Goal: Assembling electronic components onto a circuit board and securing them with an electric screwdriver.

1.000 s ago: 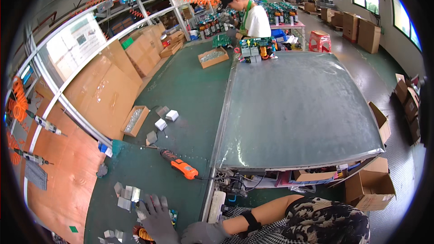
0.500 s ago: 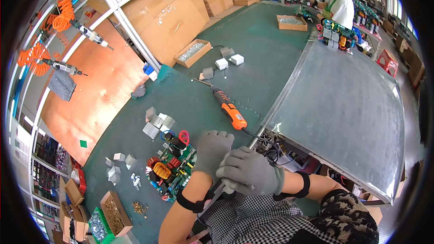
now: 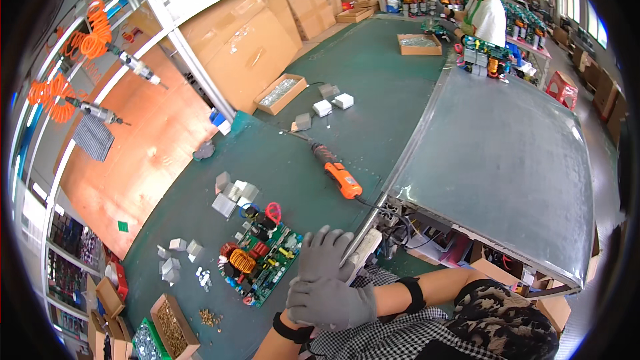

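Note:
My left hand, in a grey work glove, is raised at the table's near edge with its fingers stretched out, holding nothing. Across its wrist lies my right hand, also gloved in grey, its fingers closed around the cuff of the left glove. Just left of my hands sits a green circuit board with a copper-wound coil, capacitors and a pink wire loop. An orange-and-black electric screwdriver lies beyond my hands, its bit pointing away to the left and its cable running toward the table edge.
Silver heat sinks and small metal blocks stand around the board. Loose brass screws lie near a cardboard screw box. A grey metal-topped table adjoins on the right. Pneumatic screwdrivers hang left; a co-worker stands far right.
My left hand has gone from curled to fingers outstretched. My right hand has shifted left and down onto the left wrist. The view has moved slightly.

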